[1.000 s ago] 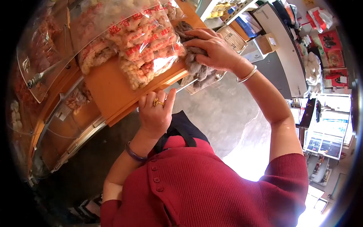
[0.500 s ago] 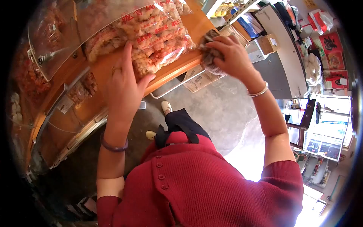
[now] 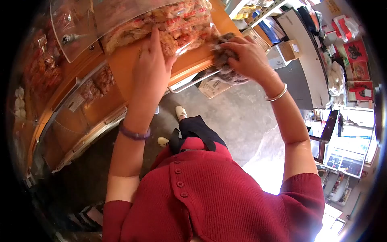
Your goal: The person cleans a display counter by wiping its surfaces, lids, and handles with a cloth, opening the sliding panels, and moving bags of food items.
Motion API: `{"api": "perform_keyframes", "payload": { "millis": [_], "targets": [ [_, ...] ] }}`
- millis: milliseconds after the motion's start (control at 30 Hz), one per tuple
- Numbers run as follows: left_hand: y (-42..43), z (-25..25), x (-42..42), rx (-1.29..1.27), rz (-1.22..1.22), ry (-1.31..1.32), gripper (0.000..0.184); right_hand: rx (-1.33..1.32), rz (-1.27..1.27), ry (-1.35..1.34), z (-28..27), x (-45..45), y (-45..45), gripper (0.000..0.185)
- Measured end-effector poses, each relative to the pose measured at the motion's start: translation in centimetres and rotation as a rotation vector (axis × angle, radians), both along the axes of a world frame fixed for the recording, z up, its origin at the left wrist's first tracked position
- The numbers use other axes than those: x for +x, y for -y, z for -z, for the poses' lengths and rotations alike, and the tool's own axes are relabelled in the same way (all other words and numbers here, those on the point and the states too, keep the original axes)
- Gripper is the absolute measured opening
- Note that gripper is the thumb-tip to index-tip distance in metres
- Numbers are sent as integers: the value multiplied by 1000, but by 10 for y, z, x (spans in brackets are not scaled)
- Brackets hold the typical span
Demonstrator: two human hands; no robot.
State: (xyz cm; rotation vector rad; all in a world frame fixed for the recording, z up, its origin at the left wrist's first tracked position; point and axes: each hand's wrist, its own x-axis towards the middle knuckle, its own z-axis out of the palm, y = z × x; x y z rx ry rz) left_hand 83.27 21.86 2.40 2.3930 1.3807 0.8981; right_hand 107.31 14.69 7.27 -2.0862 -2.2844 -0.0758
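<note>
Bunched grey cloth (image 3: 225,60) fills the right hand (image 3: 252,58), its fingers curled down over the top and the rest of the cloth spilling past the counter's edge, upper centre of the frame. The left hand (image 3: 151,70) holds nothing that shows; it is open, index finger stretched forward and thumb spread wide, right beside the near side of the bag (image 3: 185,30). That bag, plump, clear and printed in red, lies on the wooden counter (image 3: 197,59) at the top of the frame, the cloth just off its right end. A clear panel (image 3: 121,12) slants across the upper left; a white rod (image 3: 193,82) and a flat carton (image 3: 213,88) sit below the counter's edge.

A sweep of the cloth towards the bag could snag the loose plastic and drag it. A shove from the left hand could tip the bag's near corner over the edge, since it lies close to it. The cloth's hanging part might catch on the rod.

The right fingertips are partly sunk in the cloth, so how firmly they pinch is unclear. Whether the left index finger touches the bag, I cannot tell. The bag's far side is cut off by the frame, and its print is too blurred to read.
</note>
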Motion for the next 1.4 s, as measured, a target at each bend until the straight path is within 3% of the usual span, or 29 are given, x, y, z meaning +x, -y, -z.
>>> {"api": "perform_keyframes", "payload": {
  "millis": [33,133,267,333,433,500,567,633,667,733,800,833,900,1033,1167,1200,1233,1300,1400],
  "targets": [
    [14,2,-16,83,14,16,69,-12,113,-18,-2,4,0,38],
    [52,20,-66,263,45,-66,47,34,84,-31,2,-5,4,37],
    [60,38,-73,158,-4,160,31,39,-326,-208,2,-101,-1,38],
    [60,38,-76,143,5,177,30,-43,-335,-259,3,-115,-5,36],
    [63,37,-79,136,16,202,29,16,-274,-144,7,-56,-5,35],
    [63,39,-78,152,14,220,29,-79,65,-92,1,-5,-2,36],
    [64,43,-77,165,-1,244,31,46,184,156,7,45,3,35],
    [64,41,-76,176,-5,241,31,64,201,316,17,30,8,35],
    [64,40,-76,186,-6,228,31,193,16,411,23,15,10,32],
    [64,42,-75,195,-15,241,30,233,-102,497,28,-46,15,21],
    [64,43,-73,203,-11,251,29,286,-153,201,35,-105,21,20],
    [64,43,-74,199,-9,254,29,196,-193,162,28,-125,24,28],
    [64,43,-76,194,-2,252,28,301,-242,22,34,-107,26,41],
    [65,42,-75,209,-17,219,26,281,19,285,34,-40,32,48],
    [64,46,-73,245,-13,217,25,301,27,186,51,-90,40,56],
    [63,45,-73,247,-11,216,25,201,-17,158,55,-114,45,56],
    [64,45,-74,228,-2,225,26,231,-145,-27,44,-136,50,55],
    [65,43,-75,207,14,229,26,263,-185,-60,40,-121,48,54],
    [65,43,-75,220,8,219,25,254,26,145,49,-42,43,54]
  ]
}}
